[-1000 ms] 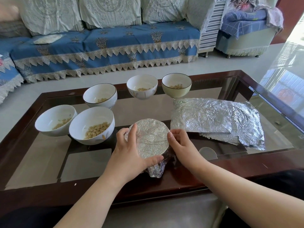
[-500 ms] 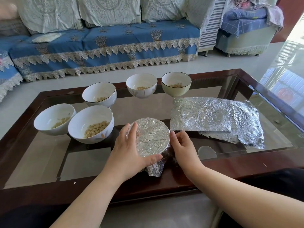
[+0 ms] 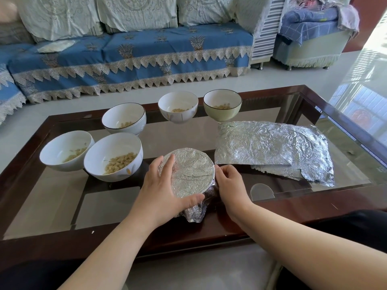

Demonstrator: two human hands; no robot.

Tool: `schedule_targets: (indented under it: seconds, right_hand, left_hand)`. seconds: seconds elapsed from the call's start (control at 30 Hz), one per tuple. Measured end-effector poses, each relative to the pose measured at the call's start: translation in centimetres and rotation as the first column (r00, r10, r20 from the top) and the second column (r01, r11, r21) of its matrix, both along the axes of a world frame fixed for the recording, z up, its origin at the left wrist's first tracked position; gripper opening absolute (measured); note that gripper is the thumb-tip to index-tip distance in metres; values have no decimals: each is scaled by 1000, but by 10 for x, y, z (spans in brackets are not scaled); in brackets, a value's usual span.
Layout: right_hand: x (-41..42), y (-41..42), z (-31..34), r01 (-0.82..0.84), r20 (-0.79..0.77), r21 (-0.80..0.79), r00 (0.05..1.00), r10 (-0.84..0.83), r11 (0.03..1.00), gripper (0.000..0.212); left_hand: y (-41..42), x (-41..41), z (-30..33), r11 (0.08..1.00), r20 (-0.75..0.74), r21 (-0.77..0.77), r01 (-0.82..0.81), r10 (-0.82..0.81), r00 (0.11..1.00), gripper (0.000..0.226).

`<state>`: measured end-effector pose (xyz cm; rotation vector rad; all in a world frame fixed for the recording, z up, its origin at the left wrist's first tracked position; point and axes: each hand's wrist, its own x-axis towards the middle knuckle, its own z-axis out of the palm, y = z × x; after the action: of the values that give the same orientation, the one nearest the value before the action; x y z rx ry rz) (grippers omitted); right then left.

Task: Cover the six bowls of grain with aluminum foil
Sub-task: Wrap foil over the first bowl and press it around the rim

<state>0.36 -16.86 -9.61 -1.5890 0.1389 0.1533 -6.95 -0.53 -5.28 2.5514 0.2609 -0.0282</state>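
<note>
A bowl wrapped in foil [image 3: 191, 172] stands near the table's front edge. My left hand [image 3: 161, 191] grips its left side, fingers over the rim and thumb along the front. My right hand [image 3: 230, 185] presses the foil against its right side with curled fingers. To the left stand uncovered white bowls of grain: one large [image 3: 114, 156], one further left [image 3: 66, 150], one behind [image 3: 124, 118]. Two more bowls [image 3: 178, 106] [image 3: 222, 105] stand at the back. A stack of crinkled foil sheets [image 3: 270, 147] lies to the right.
The glass-topped table has a dark wooden frame [image 3: 230, 227]. A blue-covered sofa [image 3: 129, 57] runs along the far side, and an armchair [image 3: 310, 38] stands at the back right. Pale tiled floor lies between sofa and table.
My hands have shifted only slightly around the foil-covered bowl, the left fingers sliding a little on the rim. Nothing else has moved.
</note>
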Motion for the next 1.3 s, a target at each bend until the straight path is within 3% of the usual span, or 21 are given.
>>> schedule_targets:
  seconds: [0.17, 0.43, 0.53, 0.6, 0.7, 0.93, 1.03, 1.17, 1.3]
  right_hand:
    - [0, 3, -2, 12, 50, 12, 999, -12, 1000, 9]
    - [2, 2, 0, 41, 174, -49, 984, -32, 998, 42]
    - [5, -2, 3, 35, 148, -31, 988, -30, 999, 40]
    - [3, -5, 6, -10, 143, -32, 990, 14, 999, 27]
    - [0, -8, 13, -80, 223, -129, 969, 107, 988, 6]
    - [8, -15, 18, -56, 345, -483, 905, 249, 874, 24]
    - [6, -16, 19, -13, 408, -596, 856, 317, 803, 28]
    - [6, -17, 20, 3, 431, -622, 836, 339, 783, 32]
    - [5, -16, 15, -9, 410, -604, 854, 320, 797, 30]
  left_hand:
    - [0, 1, -1, 1000, 3, 11, -4, 3, 1000, 133]
    - [-3, 1, -3, 1000, 24, 18, -19, 18, 1000, 134]
    - [-7, 1, -3, 997, 26, 68, -40, 38, 999, 135]
    - [-11, 0, -2, 993, 24, 101, -57, 55, 998, 134]
    - [-16, -1, 1, 988, -10, 140, -62, 64, 998, 133]
    - [-9, -8, 13, 984, -141, 176, 19, 6, 990, 123]
    - [-2, -2, 8, 943, -116, 326, 63, -26, 993, 121]
    - [3, 7, 2, 929, -34, 321, 182, -181, 983, 127]
    - [6, 9, -3, 945, -11, 270, 183, -187, 982, 133]
